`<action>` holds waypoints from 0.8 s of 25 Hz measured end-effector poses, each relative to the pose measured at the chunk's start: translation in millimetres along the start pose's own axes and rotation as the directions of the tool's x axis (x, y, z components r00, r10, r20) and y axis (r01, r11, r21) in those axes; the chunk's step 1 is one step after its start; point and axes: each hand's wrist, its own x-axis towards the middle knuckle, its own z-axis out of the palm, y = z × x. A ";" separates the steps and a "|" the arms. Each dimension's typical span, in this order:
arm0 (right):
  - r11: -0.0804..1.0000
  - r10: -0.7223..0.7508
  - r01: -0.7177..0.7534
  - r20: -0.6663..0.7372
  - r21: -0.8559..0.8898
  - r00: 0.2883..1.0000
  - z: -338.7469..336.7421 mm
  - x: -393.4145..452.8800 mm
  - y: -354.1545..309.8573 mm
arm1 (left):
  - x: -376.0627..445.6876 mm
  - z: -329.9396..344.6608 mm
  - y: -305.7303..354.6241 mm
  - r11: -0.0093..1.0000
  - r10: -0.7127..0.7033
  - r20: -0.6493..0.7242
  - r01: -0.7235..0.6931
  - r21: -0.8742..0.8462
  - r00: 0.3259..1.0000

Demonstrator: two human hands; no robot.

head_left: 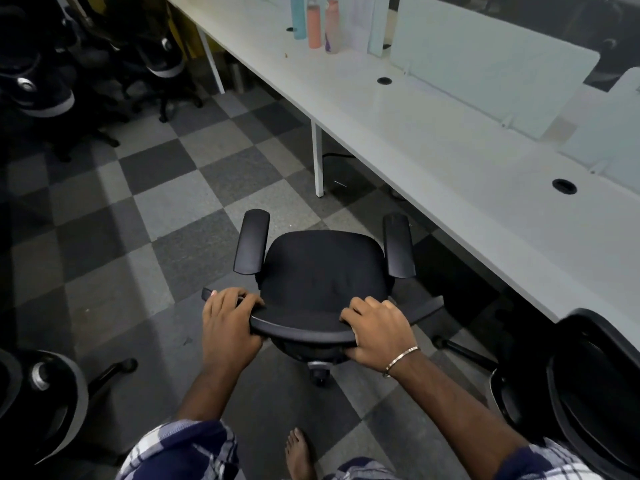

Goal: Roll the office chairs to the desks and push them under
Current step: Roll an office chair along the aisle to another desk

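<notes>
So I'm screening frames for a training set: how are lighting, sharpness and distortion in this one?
Head view: the white desk is bright and slightly washed out, while the stacked chairs at upper left sink into dark shadow. The bottles look soft. Wide-angle bending curves the desk edge. Both hands, left and right, and the chair they grip are sharp.

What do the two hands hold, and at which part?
Both hold the office chair by its backrest top edge: left hand at the left end, right hand at the right.

Floor (166, 209): checkered grey carpet tiles. Frosted divider panels (485, 60) stand upright. Three bottles (315, 26) grouped near them. Lighting dim.
</notes>
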 end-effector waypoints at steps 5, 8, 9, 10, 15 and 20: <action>0.997 0.075 -0.075 -0.011 0.023 0.997 -5.2 39.3 -14.8 | 48.3 1.0 -33.6 0.999 0.045 0.050 -0.045 -0.002 0.998; 0.995 0.100 -0.100 0.010 0.012 0.995 -9.3 61.8 -11.9 | 74.0 2.7 -42.3 0.998 0.056 0.070 -0.056 -0.004 0.996; 0.994 0.106 -0.106 0.019 0.004 0.994 -11.0 70.3 -10.1 | 83.6 3.0 -45.4 0.998 0.066 0.079 -0.066 0.001 0.995; 0.994 0.110 -0.110 0.028 -0.002 0.994 -13.0 77.3 -7.9 | 91.5 3.3 -47.3 0.997 0.075 0.087 -0.076 0.007 0.993; 0.993 0.114 -0.113 0.035 -0.012 0.993 -21.2 119.5 9.6 | 136.0 8.0 -56.0 0.994 0.098 0.132 -0.102 0.025 0.986; 0.995 0.103 -0.103 0.037 -0.013 0.994 -25.8 177.0 39.7 | 190.9 20.0 -59.8 0.994 0.093 0.149 -0.100 0.037 0.984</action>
